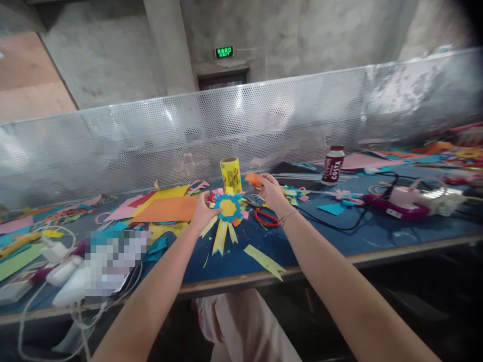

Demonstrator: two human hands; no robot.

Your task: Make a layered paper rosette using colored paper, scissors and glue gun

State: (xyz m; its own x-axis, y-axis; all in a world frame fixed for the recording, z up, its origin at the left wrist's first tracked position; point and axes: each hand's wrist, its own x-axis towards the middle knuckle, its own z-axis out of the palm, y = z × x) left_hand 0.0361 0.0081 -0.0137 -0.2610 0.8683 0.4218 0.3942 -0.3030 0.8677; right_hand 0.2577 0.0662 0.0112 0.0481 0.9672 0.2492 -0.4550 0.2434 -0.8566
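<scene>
My left hand [205,211] grips the left edge of a paper rosette [228,208] with a yellow centre, blue pleated petals and pale yellow ribbon tails. Between the fingers of my right hand [269,192] is a small piece of orange paper [253,178], raised over the table to the right of the rosette. Red-handled scissors [266,218] lie just below my right hand. A loose pale yellow paper strip with a notched end [265,261] rests near the table's front edge.
Behind the rosette stands a yellow tape roll [231,173]. Coloured sheets [166,208] and scraps cover the left. A dark red bottle [333,166], black cable and purple power strip [396,207] are at right. A perforated metal screen [226,120] borders the table's back.
</scene>
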